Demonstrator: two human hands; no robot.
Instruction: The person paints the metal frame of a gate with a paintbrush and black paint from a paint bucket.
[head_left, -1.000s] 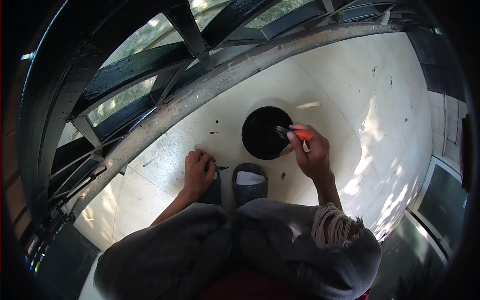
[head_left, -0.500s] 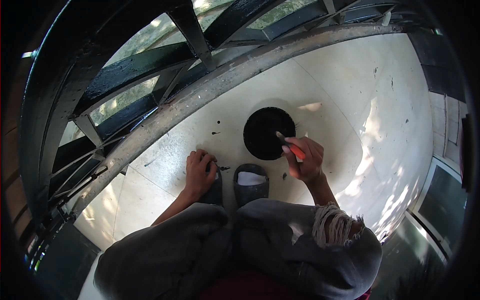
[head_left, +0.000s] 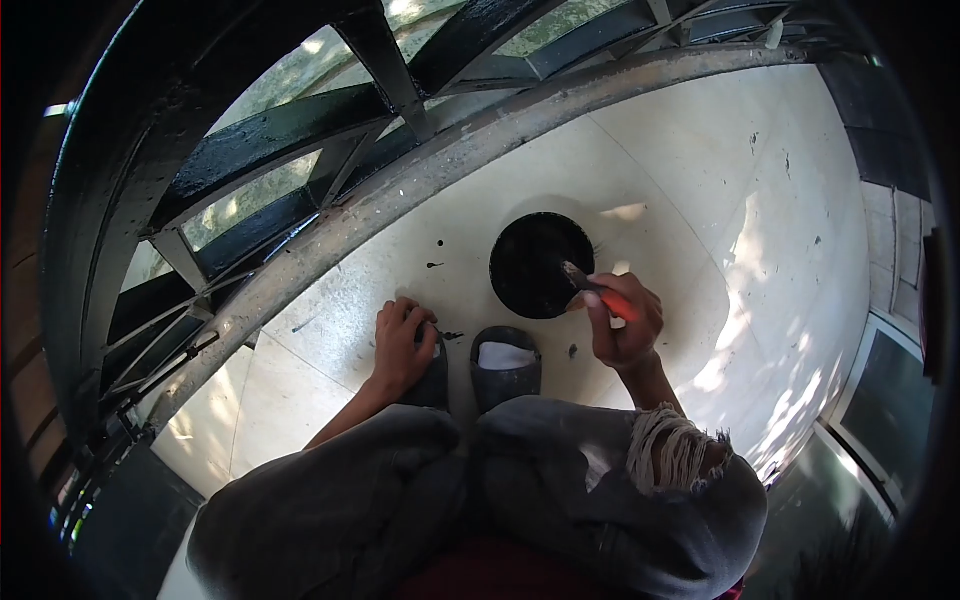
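Note:
My right hand (head_left: 630,322) is closed around a paintbrush with a red and black handle (head_left: 617,303), and the handle's pale tip overlaps the pot in this view. The brush's bristles are hidden. Under it, a round black pot (head_left: 530,262) of dark paint stands on the floor. My left hand (head_left: 400,345) hangs low by the left slipper (head_left: 432,380), its fingers loosely bent and apart with nothing visible in them. To its right is the other dark slipper (head_left: 505,378), worn over a white sock.
A black metal gate (head_left: 270,135) with a glossy finish rises on the left, above a raised grey floor edge (head_left: 440,140). Dark paint drips (head_left: 434,265) spot the pale tiled floor (head_left: 670,150). A framed dark panel (head_left: 880,385) stands at right.
My right hand has shifted slightly right with the paintbrush, and its handle has turned a little. My left hand stays by the slipper.

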